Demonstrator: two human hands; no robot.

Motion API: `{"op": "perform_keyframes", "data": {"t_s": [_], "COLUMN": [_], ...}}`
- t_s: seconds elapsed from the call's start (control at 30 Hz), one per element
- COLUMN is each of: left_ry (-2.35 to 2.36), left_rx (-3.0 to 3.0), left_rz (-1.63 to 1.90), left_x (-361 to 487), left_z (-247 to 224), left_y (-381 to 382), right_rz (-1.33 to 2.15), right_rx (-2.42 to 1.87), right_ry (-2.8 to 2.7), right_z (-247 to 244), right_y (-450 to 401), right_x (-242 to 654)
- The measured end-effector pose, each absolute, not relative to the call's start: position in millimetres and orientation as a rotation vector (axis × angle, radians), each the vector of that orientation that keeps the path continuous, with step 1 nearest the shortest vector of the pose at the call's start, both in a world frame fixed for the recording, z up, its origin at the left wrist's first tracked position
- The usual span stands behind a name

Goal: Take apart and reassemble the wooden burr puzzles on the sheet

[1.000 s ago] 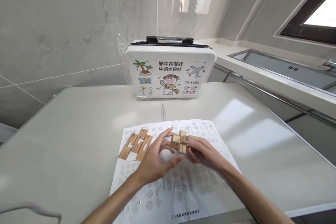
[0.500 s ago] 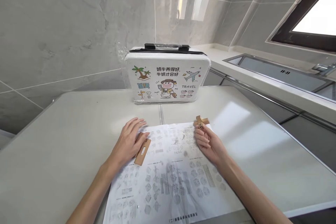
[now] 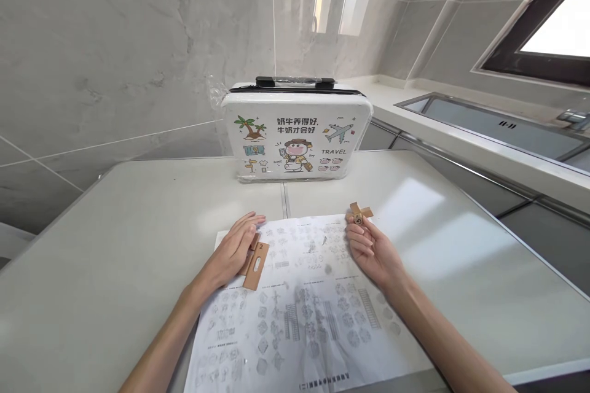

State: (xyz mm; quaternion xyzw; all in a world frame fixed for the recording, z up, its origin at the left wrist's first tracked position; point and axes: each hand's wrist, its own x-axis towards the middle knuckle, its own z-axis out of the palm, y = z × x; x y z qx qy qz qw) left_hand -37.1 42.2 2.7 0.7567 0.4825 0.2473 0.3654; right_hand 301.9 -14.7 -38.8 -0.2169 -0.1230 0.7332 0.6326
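My left hand [image 3: 236, 252] rests over the paper's left edge, its fingers stretched out above small wooden pieces. One flat wooden piece [image 3: 251, 279] with an oval slot and the mark "2" lies beside the thumb. Another wooden piece shows partly beneath the hand; the rest of it is hidden. At the paper's far right corner my right hand [image 3: 375, 252] pinches a cross-shaped wooden puzzle [image 3: 358, 218], assembled from several interlocking bars, with a dark mark on its near end. Under both hands spreads a large instruction sheet [image 3: 322, 325] printed with small diagrams.
A white cartoon-printed case [image 3: 297, 135] in clear plastic stands upright at the back of the white table [image 3: 138, 209]. Behind it rises a grey tiled wall [image 3: 184, 43]. On the right are a counter with a sink [image 3: 498, 126] and a window.
My left thumb has drawn back from the slotted piece, uncovering the "2" and part of another piece. The right hand still holds the cross-shaped puzzle, slightly turned. The view has shifted a little.
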Motion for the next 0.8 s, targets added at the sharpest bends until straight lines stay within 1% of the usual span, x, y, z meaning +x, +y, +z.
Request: {"op": "perform_keyframes", "data": {"t_s": [0.17,0.3,0.43,0.57,0.63,0.7,0.8], "left_ry": [1.201,1.101,1.142,1.239,1.215,1.166,1.132], "left_rx": [1.673,1.518,1.741,2.111,2.238,2.305,2.252], "left_rz": [0.755,0.725,0.723,0.739,0.703,0.64,0.516], "left_x": [-13.7,0.7,-2.9,-13.4,-18.6,-24.4,-34.8], "left_z": [7.0,10.5,11.3,11.5,13.2,16.8,24.2], "left_y": [23.8,9.5,12.5,21.3,24.4,27.3,31.4], "right_rz": [1.683,1.66,1.631,1.534,1.388,1.163,0.896], "right_rx": [-0.505,-0.592,-0.763,-1.092,-1.197,-1.257,-1.212], "right_ry": [-0.231,-0.287,-0.458,-0.819,-1.119,-1.441,-1.787], "right_z": [-38.4,-37.1,-27.2,-16.5,-14.8,-15.6,-19.5], "right_y": [-15.6,-15.3,-18.5,-30.5,-37.1,-41.9,-45.5], "right_x": [298.9,295.7,286.2,269.8,262.6,257.6,253.3]}}
